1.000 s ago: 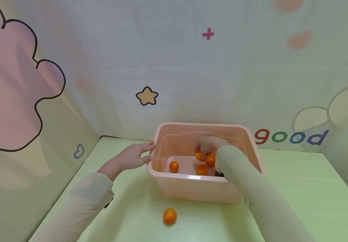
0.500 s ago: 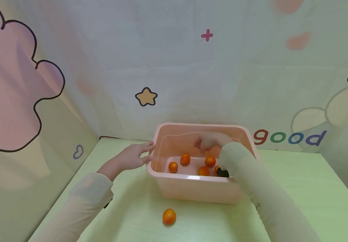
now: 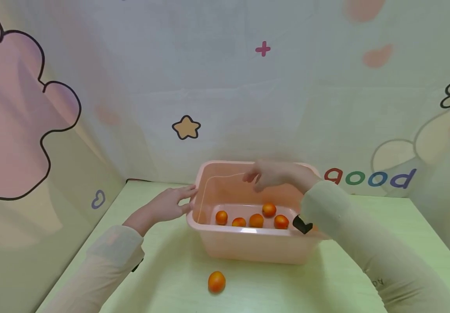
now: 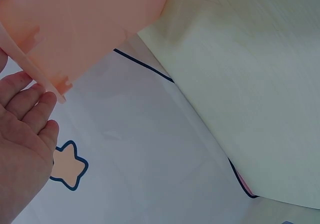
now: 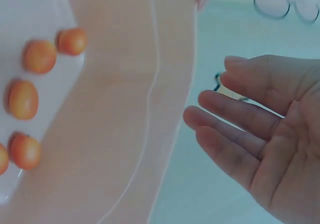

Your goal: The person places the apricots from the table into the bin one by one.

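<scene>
In the head view, my left hand [image 3: 166, 204] touches the left rim of a pink plastic basin [image 3: 256, 248] with relaxed fingers. Seen in the left wrist view, the fingertips of that hand [image 4: 27, 139] lie against the basin's edge. My right hand [image 3: 273, 174] hovers over the back part of the basin, holding nothing. Its fingers are loosely extended and spread in the right wrist view, palm showing. On the basin's floor lie several small round orange fruits [image 3: 256, 220], apart from the hand. One more orange fruit [image 3: 216, 282] sits on the table in front of the basin.
The basin stands on a pale green table [image 3: 162, 269], close to the back. A printed cloth backdrop [image 3: 225, 100] with a star, hearts and the word "good" rises behind and along the sides. A black strap [image 3: 302, 224] shows at the right sleeve.
My right hand has released an orange fruit inside the basin, risen and opened out toward the back rim. The fruits in the basin have rolled about. My left hand stays at the rim.
</scene>
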{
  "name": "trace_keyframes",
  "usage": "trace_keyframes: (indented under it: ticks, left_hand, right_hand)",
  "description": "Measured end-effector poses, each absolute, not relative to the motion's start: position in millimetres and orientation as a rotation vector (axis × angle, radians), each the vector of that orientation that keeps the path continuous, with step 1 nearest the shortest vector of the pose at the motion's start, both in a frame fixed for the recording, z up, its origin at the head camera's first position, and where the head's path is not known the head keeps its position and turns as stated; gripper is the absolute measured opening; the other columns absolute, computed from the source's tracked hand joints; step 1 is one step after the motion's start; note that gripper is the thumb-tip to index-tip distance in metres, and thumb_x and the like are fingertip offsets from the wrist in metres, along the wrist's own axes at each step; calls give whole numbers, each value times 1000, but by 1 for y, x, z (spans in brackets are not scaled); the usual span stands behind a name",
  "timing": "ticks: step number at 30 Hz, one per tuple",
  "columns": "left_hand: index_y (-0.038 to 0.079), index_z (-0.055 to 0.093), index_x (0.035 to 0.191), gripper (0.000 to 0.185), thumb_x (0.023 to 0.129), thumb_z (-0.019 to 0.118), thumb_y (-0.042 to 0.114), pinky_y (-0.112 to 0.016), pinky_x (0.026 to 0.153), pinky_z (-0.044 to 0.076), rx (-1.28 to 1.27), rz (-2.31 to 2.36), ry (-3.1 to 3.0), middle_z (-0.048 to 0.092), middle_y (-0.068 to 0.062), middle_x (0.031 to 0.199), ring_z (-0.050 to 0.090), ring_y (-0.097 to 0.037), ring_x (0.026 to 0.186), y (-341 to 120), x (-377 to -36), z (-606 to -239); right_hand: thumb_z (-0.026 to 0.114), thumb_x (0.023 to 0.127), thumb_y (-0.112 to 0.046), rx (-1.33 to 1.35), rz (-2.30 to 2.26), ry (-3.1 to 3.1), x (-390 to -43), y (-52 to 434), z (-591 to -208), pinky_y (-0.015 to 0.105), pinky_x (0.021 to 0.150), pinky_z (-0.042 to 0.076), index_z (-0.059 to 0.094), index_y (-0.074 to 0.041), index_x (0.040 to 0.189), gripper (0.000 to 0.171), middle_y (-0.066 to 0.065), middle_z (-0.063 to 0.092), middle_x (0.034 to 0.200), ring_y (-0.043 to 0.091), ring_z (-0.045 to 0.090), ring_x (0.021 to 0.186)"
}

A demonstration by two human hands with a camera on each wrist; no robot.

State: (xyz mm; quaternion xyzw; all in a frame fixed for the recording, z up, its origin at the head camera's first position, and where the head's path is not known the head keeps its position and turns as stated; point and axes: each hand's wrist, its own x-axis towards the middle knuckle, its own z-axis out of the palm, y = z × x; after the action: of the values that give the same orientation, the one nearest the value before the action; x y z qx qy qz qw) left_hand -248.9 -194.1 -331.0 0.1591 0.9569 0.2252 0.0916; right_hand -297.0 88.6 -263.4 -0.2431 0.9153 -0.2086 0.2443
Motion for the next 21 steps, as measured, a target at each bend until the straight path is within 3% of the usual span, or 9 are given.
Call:
trace_keyframes:
  ticks: [5, 10, 17, 21]
  left_hand:
    - [17, 33, 137, 54, 88, 50, 33, -57, 98, 30, 481, 660, 2846, 29, -3, 144, 29, -32, 130, -194, -249, -331]
    - [17, 33, 137, 54, 88, 50, 33, -57, 99, 28, 488, 657, 2851, 29, -4, 144, 29, -32, 130, -194, -248, -331]
    - [17, 33, 137, 54, 88, 50, 33, -57, 99, 28, 486, 660, 2848, 29, -3, 144, 29, -32, 130, -193, -248, -330]
    - [16, 33, 137, 54, 88, 50, 33, -56, 99, 29, 508, 650, 2858, 29, -3, 144, 30, -32, 130, -194, -248, -330]
  right_hand:
    - [53, 83, -11, -795, -611, 2540, -273, 84, -260, 33, 89, 44, 57, -33, 112, 37, -14, 56, 110, 12, 51, 101]
    - [62, 81, -14, -1059, -563, 2603, -254, 78, -267, 31, 84, 49, 58, -21, 115, 34, -6, 59, 110, 12, 56, 93]
    - [62, 81, -14, -1444, -503, 2649, -231, 70, -291, 31, 93, 44, 59, -17, 115, 34, -3, 59, 115, 13, 53, 108]
    - [60, 81, -11, -1799, -454, 2696, -221, 66, -309, 29, 94, 43, 61, -14, 111, 30, 0, 59, 115, 16, 51, 113]
